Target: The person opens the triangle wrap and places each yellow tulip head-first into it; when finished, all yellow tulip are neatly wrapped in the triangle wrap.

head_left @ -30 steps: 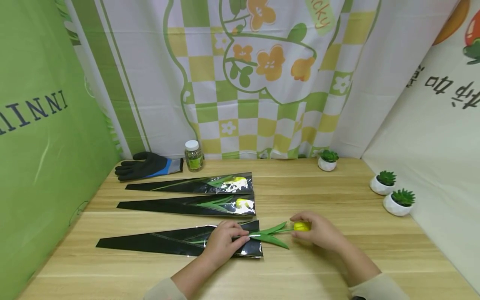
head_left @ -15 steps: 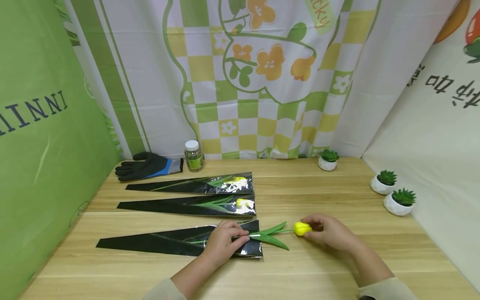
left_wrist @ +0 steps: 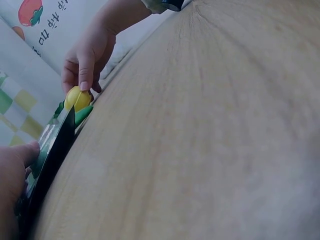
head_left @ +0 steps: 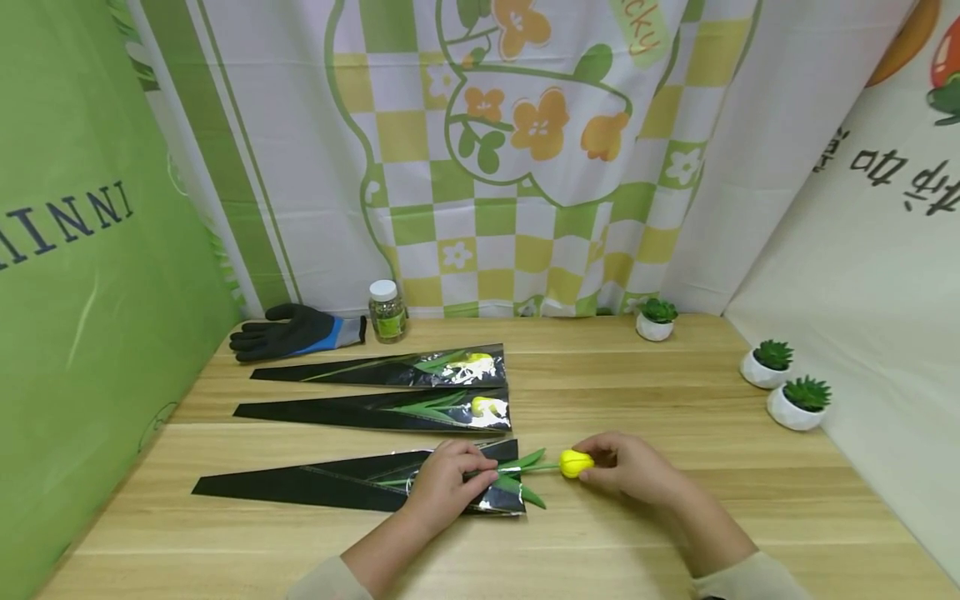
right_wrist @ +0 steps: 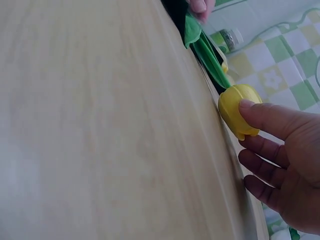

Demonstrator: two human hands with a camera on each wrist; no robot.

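Observation:
A yellow artificial tulip (head_left: 576,464) lies with its stem and lower leaves inside a black flower sleeve (head_left: 300,487) with a clear front. Its bloom and the leaf tips stick out of the wide right end. My left hand (head_left: 448,482) holds the sleeve near this mouth, its thumb on the clear film in the left wrist view. My right hand (head_left: 630,468) pinches the bloom (right_wrist: 239,111) between thumb and forefinger, the other fingers loosely bent. Part of the sleeve and stem is hidden under the left hand.
Behind lie two more black sleeves, a nearer one (head_left: 315,410) and a farther one (head_left: 300,372), each with a yellow tulip inside. A work glove (head_left: 292,333) and a lidded jar (head_left: 387,315) are at the back left. Potted succulents (head_left: 798,406) stand at the right.
The right hand first drew back to the bloom's tip, then moved left with it. The tulip has slid left, its leaves deeper in the sleeve. The left hand has stayed put.

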